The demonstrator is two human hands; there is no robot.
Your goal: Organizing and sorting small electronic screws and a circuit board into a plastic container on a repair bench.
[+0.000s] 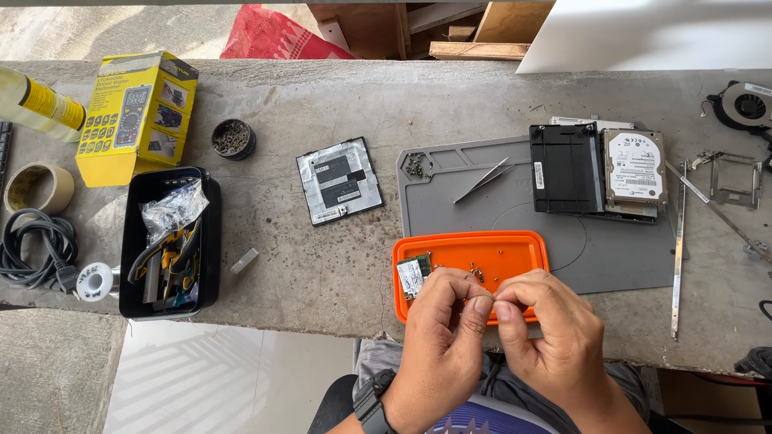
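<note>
- My left hand and right hand meet fingertip to fingertip over the near edge of the orange tray, both pinched narrow on something too small for me to make out, probably a screw.
- More loose screws lie in the tray just beyond my fingers, and a small green circuit card sits just past my left knuckles.
- To do this well, I judge I should keep the pinch directly above the tray so a slip lands inside it, not on the desk.
- Tweezers rest on the grey mat farther out, within reach if my fingers prove clumsy.
</note>
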